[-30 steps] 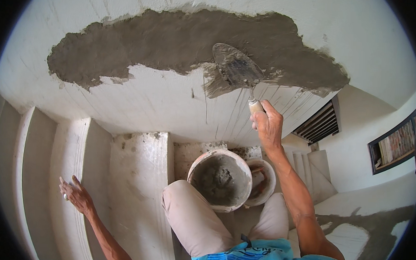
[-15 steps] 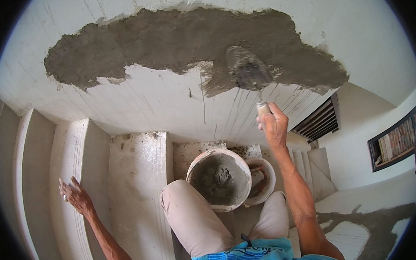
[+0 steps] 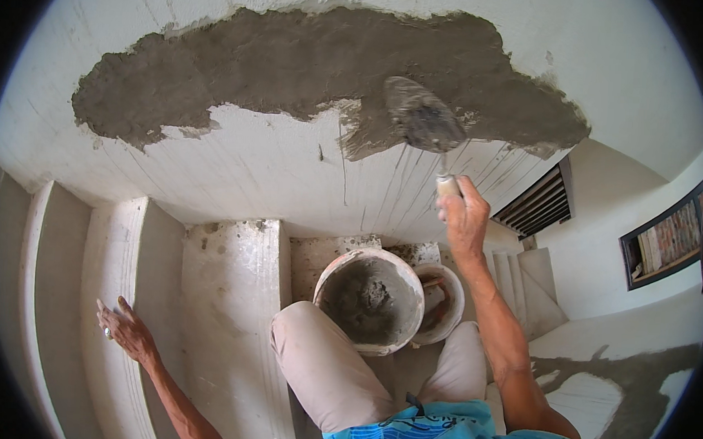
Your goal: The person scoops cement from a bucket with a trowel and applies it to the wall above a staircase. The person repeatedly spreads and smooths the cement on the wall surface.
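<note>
My right hand (image 3: 468, 218) is closed around the pale handle of a trowel (image 3: 425, 119). Its grey-smeared blade, slightly blurred, lies over the lower edge of a wide patch of wet grey mortar (image 3: 296, 60) on the white wall (image 3: 268, 157). At the left, my left hand (image 3: 129, 332) rests on a stair step with its fingers spread, wearing a ring and holding nothing. Between my knees and the wall stands a round bucket (image 3: 370, 300) with grey mortar inside. Beside it on the right is a smaller bucket (image 3: 440, 302) whose contents I cannot make out.
Pale stair steps (image 3: 231, 293) climb along the left side. A dark slatted vent (image 3: 537, 200) is set low at the right. Farther right is a dark-framed opening (image 3: 664, 237). Another grey mortar patch (image 3: 635, 381) marks the surface at lower right.
The trowel blade has shifted slightly to the right and turned a little over the mortar. My right hand has moved slightly with it; my left hand stays on the step.
</note>
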The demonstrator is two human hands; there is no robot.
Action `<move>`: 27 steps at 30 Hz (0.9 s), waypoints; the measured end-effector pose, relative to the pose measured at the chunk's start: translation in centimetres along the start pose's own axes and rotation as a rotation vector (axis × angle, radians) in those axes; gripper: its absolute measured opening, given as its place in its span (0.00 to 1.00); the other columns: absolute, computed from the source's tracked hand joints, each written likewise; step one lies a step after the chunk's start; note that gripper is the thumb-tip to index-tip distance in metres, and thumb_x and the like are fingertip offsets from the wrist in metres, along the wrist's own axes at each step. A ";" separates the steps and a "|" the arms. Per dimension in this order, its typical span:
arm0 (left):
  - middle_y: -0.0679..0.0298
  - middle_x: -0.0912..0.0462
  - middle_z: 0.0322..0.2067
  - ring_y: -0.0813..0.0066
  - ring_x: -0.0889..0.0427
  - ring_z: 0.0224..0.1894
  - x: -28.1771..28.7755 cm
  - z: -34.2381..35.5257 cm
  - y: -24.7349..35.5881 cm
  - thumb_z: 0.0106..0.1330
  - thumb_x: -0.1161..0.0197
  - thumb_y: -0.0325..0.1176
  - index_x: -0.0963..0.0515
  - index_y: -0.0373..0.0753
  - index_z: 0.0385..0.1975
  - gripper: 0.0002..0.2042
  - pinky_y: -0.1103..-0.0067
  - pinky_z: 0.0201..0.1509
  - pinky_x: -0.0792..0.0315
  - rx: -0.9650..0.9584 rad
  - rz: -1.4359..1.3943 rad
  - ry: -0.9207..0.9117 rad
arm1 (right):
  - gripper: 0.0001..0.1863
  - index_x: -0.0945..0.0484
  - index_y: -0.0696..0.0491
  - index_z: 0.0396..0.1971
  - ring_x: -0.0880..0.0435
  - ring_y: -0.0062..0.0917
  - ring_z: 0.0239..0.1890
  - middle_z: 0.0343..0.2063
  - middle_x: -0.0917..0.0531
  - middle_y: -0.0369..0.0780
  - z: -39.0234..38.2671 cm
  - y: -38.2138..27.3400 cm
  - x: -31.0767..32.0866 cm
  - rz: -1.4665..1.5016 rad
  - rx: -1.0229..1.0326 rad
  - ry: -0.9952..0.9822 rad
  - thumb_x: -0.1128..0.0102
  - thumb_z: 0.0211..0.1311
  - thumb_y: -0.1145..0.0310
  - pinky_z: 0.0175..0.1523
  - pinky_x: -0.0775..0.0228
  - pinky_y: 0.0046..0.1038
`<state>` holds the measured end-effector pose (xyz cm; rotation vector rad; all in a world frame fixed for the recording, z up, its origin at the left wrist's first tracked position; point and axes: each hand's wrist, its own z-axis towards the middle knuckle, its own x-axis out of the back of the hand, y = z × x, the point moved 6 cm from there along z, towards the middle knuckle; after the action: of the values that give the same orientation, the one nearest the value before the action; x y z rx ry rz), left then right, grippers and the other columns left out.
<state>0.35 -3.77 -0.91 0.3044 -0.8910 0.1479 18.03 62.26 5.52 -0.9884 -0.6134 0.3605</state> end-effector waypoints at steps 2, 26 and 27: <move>0.44 0.38 0.70 0.45 0.43 0.74 -0.1 0.1 0.2 0.77 0.57 0.56 0.43 0.33 0.72 0.35 0.56 0.77 0.50 -0.007 -0.012 0.005 | 0.12 0.23 0.60 0.36 0.28 0.16 0.19 0.19 0.23 0.36 0.4 -0.7 -1.3 -0.040 0.051 -0.056 0.50 0.60 0.67 0.25 0.33 0.23; 0.42 0.35 0.68 0.43 0.41 0.72 0.1 0.0 0.0 0.77 0.55 0.56 0.41 0.33 0.71 0.34 0.55 0.75 0.48 -0.039 -0.017 0.050 | 0.16 0.22 0.61 0.37 0.28 0.17 0.17 0.19 0.23 0.38 1.7 0.1 2.3 0.176 -0.144 0.014 0.53 0.61 0.65 0.23 0.34 0.23; 0.41 0.35 0.68 0.43 0.41 0.72 0.1 0.0 0.0 0.77 0.55 0.57 0.41 0.33 0.71 0.34 0.55 0.75 0.48 -0.025 -0.016 0.039 | 0.16 0.22 0.61 0.38 0.28 0.17 0.17 0.19 0.23 0.38 1.5 0.7 2.7 0.208 -0.166 0.007 0.54 0.61 0.65 0.23 0.34 0.22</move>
<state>0.42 -3.77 -0.82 0.2845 -0.8507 0.1274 19.13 65.08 6.38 -1.2162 -0.5419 0.4955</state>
